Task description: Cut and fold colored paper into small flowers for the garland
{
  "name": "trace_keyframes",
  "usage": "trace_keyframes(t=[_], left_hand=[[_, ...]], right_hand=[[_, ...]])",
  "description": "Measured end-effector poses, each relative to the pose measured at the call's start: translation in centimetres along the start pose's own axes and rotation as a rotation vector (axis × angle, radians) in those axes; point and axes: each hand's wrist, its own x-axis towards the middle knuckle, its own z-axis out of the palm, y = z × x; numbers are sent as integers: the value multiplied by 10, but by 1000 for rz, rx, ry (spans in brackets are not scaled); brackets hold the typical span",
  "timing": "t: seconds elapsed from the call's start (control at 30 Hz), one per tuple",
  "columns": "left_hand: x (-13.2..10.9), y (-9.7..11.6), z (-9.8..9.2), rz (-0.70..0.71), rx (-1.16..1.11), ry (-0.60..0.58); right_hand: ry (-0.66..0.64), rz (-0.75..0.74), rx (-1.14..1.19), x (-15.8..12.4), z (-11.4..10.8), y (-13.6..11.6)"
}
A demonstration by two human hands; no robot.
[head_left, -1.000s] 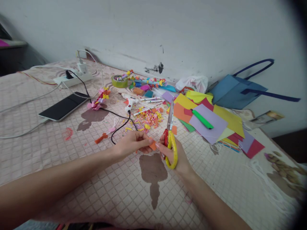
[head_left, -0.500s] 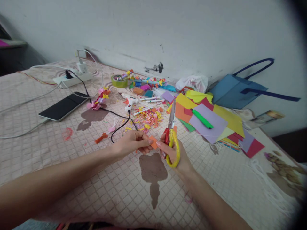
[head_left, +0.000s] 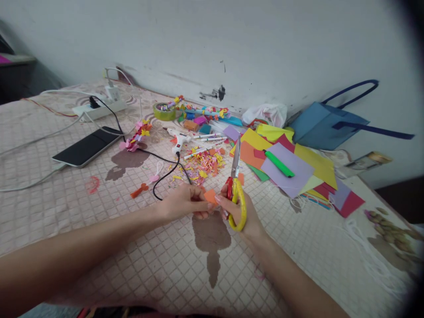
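Between my two hands is a small piece of orange paper. My left hand pinches it between thumb and fingers. The thumb and fingertips of my right hand touch its right edge. Scissors with yellow and red handles rest in my right hand, blades pointing up and away. Colourful paper scraps lie just beyond my hands. An orange paper bow shape and a pink paper piece lie to the left.
A white glue gun lies behind the hands, its black cord curving forward. Coloured sheets with a green pen are at right, near a blue bag. A tablet and power strip sit at left.
The orange paper has tilted and shifted slightly left between my fingers. Both hands have moved a little, and the scissors have shifted slightly left with my right hand.
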Motion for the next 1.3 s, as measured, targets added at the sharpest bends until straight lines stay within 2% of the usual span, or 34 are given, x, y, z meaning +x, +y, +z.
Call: trace_keyframes(t=[0.17, 0.27, 0.4, 0.57, 0.77, 1.03, 1.17, 1.3], left_hand=[[-1, 0, 1, 4, -48, 12], [-1, 1, 1, 0, -56, 71], [-1, 3, -2, 76, 15, 152], [-2, 3, -4, 141, 240, 38], [0, 2, -2, 100, 173, 131], [0, -1, -3, 139, 287, 133], [1, -6, -3, 150, 201, 92], [3, -6, -4, 57, 71, -3]], right_hand=[[34, -7, 16, -1, 3, 1], [41, -5, 26, -1, 3, 2], [11, 7, 27, 0, 1, 4], [-43, 22, -44, 3, -3, 4], [-22, 12, -96, 4, -5, 6], [-48, 33, -83, 3, -3, 5], [-2, 31, -96, 4, -3, 6], [0, 13, -95, 3, -3, 3]])
